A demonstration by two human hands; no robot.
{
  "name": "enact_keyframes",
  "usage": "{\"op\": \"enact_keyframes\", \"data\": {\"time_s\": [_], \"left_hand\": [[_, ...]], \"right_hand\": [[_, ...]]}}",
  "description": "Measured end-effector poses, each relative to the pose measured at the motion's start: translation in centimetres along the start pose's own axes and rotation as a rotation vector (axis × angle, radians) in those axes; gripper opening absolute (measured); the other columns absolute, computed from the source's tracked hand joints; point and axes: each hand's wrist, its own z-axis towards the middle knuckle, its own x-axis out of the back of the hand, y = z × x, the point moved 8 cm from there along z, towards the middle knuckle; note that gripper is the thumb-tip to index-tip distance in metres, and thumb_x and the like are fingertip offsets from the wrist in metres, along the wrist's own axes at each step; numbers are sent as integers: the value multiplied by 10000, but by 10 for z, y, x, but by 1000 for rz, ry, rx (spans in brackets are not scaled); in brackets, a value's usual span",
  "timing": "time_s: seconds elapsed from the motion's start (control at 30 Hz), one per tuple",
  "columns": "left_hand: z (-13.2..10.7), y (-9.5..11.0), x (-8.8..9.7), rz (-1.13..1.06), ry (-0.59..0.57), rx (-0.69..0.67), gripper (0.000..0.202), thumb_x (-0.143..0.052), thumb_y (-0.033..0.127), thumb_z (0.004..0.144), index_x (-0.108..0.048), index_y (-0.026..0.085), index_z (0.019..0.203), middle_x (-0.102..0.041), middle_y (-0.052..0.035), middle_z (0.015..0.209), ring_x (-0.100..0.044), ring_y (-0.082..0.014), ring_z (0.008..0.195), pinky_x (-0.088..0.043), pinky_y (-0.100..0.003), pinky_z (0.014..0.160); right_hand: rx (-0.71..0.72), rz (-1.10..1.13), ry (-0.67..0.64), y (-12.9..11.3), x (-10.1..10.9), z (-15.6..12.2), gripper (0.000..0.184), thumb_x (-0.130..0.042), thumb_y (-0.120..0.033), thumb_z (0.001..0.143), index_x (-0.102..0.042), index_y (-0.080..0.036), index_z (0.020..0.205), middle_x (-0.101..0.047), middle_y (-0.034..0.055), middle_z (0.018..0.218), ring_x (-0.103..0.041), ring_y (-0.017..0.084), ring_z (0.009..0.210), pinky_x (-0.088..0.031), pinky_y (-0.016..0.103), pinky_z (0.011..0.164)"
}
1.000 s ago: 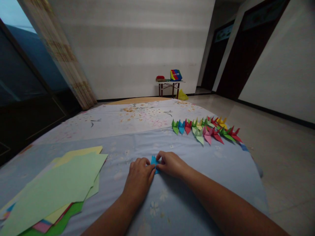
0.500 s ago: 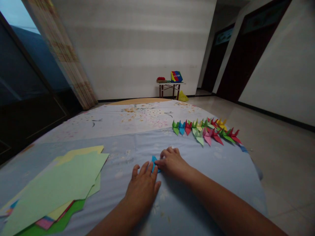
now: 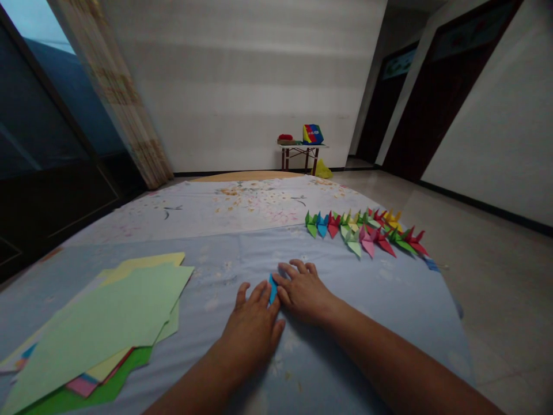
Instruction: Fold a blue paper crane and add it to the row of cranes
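A small, narrow piece of blue folded paper [image 3: 273, 289] lies on the light blue cloth between my two hands. My left hand [image 3: 252, 325] rests with its fingers stretched out, its fingertips touching the paper's left side. On the other side, the thumb and index finger of my right hand [image 3: 305, 294] close on the paper's right edge, while its other fingers are loosely bent. Part of the paper is hidden under the fingers. To the far right stand several folded paper cranes [image 3: 367, 233] in green, blue, red, yellow and pink.
A stack of coloured paper sheets [image 3: 108, 314], pale green on top, lies at the left. The flowered tablecloth [image 3: 207, 222] covers the round table. Against the back wall stands a small table [image 3: 302, 146] with a colourful box [image 3: 313, 134] and a yellow bag [image 3: 322, 169] beside it.
The blue paper shows as a narrower shape now. My right hand has shifted slightly, its index finger and thumb now along the paper's right edge. The view has turned a little left.
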Motion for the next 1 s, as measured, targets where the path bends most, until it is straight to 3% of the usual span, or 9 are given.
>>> {"op": "enact_keyframes", "data": {"time_s": [0.13,0.3,0.5,0.8,1.0], "left_hand": [[0,1,0,-2,11,-4,451,-420,344,849,-513,181,1259,-488,-156,1338,-365,-307,1280,-150,-573,1046],[1,-1,-2,23,19,0,445,-396,336,864,-500,186,1271,-483,-160,1340,-369,-310,1273,-154,-577,1039],[-1,1,-3,24,9,-12,424,-385,371,874,-537,185,1224,-507,-142,1321,-371,-279,1273,-130,-565,1062],[-4,2,-6,24,-49,22,486,-379,377,874,-464,163,1302,-417,-160,1392,-309,-289,1317,-124,-580,1068],[-9,3,-9,16,-78,38,492,-366,389,882,-439,191,1326,-381,-131,1418,-253,-290,1343,-83,-594,1069]], "right_hand": [[-14,-3,3,4,-3,9,403,-277,-380,928,-473,-279,1264,-411,65,1373,-286,309,1245,-217,512,951],[-132,40,48,26,7,14,406,-274,-364,931,-511,-263,1246,-421,82,1365,-296,291,1231,-240,487,945],[74,114,-23,3,2,4,403,-268,-416,933,-491,-351,1262,-358,39,1414,-236,284,1279,-224,477,971],[28,54,-41,7,-8,16,430,-226,-424,933,-473,-356,1279,-343,54,1431,-187,324,1324,-203,559,969],[45,41,-64,10,-13,18,421,-295,-425,915,-406,-381,1319,-309,55,1450,-164,341,1336,-165,604,973]]}}
